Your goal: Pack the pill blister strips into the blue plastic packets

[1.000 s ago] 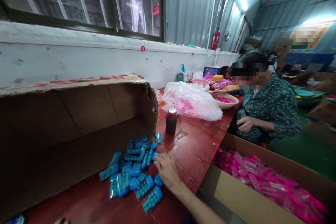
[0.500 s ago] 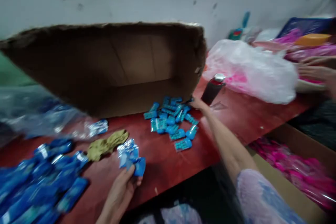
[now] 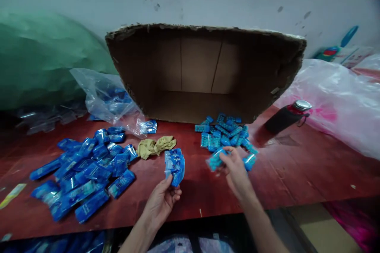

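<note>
A teal packet [image 3: 215,161] is pinched between the fingers of the right hand [image 3: 236,169], open red bench [image 3: 198,193] separating it from the fanned blue wrappers [image 3: 175,165] clamped in the fingers of the left hand [image 3: 162,201]. The bench's near edge runs close below; beyond lie loose teal packets [image 3: 224,132], a tan cloth [image 3: 156,146] and an open cardboard box [image 3: 196,67], with a dark bottle [image 3: 278,120] at right.

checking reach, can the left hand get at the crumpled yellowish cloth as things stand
Probably yes: bare red tabletop lies between the left hand and the cloth, though the blue wrappers in that hand may hamper gripping.
</note>
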Demonstrator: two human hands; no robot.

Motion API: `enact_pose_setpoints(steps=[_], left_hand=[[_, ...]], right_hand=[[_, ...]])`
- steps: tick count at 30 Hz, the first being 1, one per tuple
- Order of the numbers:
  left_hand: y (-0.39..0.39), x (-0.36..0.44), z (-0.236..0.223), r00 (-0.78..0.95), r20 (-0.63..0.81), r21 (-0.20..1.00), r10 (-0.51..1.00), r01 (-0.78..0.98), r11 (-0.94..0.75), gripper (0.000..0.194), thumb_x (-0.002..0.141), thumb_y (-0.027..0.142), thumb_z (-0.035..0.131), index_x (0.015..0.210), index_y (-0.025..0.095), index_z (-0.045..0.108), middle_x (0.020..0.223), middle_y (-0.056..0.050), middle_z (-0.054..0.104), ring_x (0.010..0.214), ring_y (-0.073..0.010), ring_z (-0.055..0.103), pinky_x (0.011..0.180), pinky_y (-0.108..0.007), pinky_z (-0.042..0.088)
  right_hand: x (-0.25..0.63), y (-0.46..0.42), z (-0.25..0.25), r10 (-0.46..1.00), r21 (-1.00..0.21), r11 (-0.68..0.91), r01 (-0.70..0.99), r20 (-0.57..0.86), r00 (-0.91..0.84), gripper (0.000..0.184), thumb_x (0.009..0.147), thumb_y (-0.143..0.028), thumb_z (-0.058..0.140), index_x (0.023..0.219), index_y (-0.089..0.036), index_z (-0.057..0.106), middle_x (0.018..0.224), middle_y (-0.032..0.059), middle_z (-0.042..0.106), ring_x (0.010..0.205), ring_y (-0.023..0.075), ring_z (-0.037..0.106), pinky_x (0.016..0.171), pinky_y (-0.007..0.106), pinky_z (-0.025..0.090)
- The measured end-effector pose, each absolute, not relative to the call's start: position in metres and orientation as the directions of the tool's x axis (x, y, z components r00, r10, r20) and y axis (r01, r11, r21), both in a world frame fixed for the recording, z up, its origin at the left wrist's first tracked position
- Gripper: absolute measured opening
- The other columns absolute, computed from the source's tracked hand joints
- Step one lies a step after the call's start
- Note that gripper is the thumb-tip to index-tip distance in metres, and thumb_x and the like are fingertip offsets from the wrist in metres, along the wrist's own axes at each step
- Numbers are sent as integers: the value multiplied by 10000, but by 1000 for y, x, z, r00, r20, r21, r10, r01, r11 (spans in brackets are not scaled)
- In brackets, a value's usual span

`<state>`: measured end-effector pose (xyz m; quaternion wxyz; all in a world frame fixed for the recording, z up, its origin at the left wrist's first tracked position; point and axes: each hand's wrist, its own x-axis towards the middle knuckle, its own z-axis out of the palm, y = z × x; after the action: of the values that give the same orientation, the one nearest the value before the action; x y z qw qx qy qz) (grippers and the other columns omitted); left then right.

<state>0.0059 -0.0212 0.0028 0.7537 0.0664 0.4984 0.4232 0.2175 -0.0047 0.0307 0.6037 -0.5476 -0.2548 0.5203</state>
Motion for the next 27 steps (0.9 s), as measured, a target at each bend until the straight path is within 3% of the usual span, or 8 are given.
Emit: enact_pose_setpoints(steps=[3,9,19,27], left_hand=[[-25,0,3,116,-671,552,732,-581,598,147,747,221,566,660,103,570,491,-28,589,431,-106,565,380,-175,445],[-30,-10,-1,54,-617,592,785,-625,509,177,696,277,626,649,114,572,490,-25,605,439,-113,570,391,-182,444],[-30,-16,1,37,-593,591,805,-658,466,220,636,320,676,634,133,561,486,1,601,469,-113,579,427,-194,468],[-28,-24,3,-11,-475,724,880,-574,384,238,624,326,681,714,131,577,575,-2,638,503,-116,580,463,-226,486]], right_hand=[[164,-19,26,938,-853,-222,-472,-319,137,406,684,-343,632,1024,-245,431,721,-55,545,466,82,539,387,220,493],[135,-32,24,927,-799,-295,-523,-373,46,326,699,-323,635,941,-207,450,770,-24,574,563,109,593,418,229,526],[122,-46,18,941,-906,-271,-324,-321,109,428,658,-397,662,959,-194,434,750,-10,587,605,141,622,408,216,531],[121,-50,18,952,-926,-272,-260,-299,68,410,668,-367,657,961,-180,441,727,-12,582,529,113,609,388,189,507]])
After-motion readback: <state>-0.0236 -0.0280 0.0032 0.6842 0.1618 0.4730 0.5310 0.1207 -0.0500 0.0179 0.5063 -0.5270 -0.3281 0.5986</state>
